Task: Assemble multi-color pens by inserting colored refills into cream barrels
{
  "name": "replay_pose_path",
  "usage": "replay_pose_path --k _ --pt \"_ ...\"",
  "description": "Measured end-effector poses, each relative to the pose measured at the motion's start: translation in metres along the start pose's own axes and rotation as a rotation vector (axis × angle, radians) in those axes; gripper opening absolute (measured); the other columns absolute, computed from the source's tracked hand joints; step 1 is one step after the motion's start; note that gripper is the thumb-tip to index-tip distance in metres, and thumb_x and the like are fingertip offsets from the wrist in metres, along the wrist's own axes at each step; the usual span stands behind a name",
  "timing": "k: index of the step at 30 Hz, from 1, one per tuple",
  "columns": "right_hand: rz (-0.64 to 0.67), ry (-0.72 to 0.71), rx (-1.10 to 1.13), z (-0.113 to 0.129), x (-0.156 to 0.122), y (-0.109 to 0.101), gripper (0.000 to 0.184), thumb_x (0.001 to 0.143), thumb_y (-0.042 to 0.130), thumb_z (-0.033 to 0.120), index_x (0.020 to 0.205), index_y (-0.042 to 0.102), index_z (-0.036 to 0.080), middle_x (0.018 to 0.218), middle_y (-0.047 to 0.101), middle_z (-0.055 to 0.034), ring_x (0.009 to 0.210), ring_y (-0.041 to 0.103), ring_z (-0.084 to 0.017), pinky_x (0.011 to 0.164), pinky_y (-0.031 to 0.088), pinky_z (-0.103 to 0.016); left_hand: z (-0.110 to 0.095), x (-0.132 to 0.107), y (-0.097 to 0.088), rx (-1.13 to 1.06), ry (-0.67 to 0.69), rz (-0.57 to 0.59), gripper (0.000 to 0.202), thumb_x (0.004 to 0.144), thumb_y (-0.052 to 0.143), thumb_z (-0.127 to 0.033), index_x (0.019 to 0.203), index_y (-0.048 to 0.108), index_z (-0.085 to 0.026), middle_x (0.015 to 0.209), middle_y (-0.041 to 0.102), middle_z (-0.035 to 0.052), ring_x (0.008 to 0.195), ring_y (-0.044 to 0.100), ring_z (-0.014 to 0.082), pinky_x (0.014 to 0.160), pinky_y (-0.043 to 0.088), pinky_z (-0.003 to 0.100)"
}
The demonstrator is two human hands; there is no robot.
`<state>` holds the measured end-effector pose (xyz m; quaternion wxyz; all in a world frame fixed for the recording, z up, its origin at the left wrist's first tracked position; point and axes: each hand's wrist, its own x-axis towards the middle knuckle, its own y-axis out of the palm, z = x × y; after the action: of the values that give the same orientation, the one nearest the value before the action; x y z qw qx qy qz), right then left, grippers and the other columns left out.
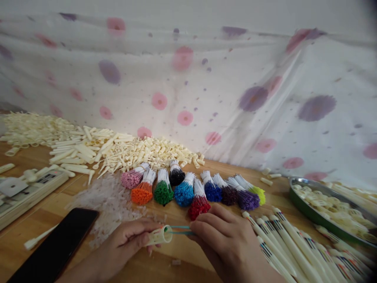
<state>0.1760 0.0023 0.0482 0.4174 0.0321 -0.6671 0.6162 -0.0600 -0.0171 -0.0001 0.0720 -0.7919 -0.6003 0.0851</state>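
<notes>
My left hand (129, 237) is closed around a short cream plastic tube (160, 236), its open end facing right. My right hand (226, 239) pinches thin coloured refills (180, 229), blue and reddish, whose tips sit at the tube's mouth. Just beyond my hands lie several bundles of coloured refills (184, 190): pink, orange, green, black, blue, red, purple and yellow-green. Finished cream pens (282, 236) with striped marks lie in a row to the right of my right hand.
A black phone (57, 245) lies at the front left beside a pile of small clear parts (107, 200). Heaps of cream tubes and caps (88, 147) fill the back left. A metal tray (306, 210) of cream parts stands at right. A flowered cloth (206, 78) hangs behind.
</notes>
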Motion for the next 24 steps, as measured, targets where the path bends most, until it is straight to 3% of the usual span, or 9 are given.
replay_pose_path --k 5,16,24 --pt "0.015 -0.026 -0.035 0.0 0.0013 -0.0015 0.024 0.09 0.046 0.012 0.071 0.059 0.018 0.062 0.06 -0.0007 0.059 0.048 -0.015 0.051 0.034 -0.026 0.0012 -0.0007 0.0002 0.022 0.041 0.022 0.023 0.082 0.057 -0.043 0.095 0.073 -0.035 0.084 0.076 -0.0013 0.073 0.068 0.0173 0.067 0.054 0.023" --pt "0.006 -0.01 0.011 -0.0018 0.0003 0.0013 0.023 0.086 0.047 0.006 0.067 0.055 0.018 0.061 0.059 0.0008 0.058 0.045 -0.014 0.052 0.03 -0.026 0.0031 -0.0011 0.0014 0.032 0.073 -0.004 0.022 0.082 0.055 -0.036 0.095 0.073 -0.037 0.083 0.076 -0.0017 0.07 0.068 0.0182 0.064 0.054 0.025" --pt "0.009 0.134 0.106 -0.0012 -0.0044 0.0025 0.025 0.09 0.049 0.019 0.065 0.054 0.018 0.058 0.058 0.0005 0.058 0.05 -0.014 0.052 0.032 -0.024 0.009 0.0012 0.0013 0.06 0.113 -0.056 0.023 0.076 0.063 -0.031 0.093 0.073 -0.041 0.101 0.075 -0.0025 0.094 0.067 0.0231 0.083 0.052 0.032"
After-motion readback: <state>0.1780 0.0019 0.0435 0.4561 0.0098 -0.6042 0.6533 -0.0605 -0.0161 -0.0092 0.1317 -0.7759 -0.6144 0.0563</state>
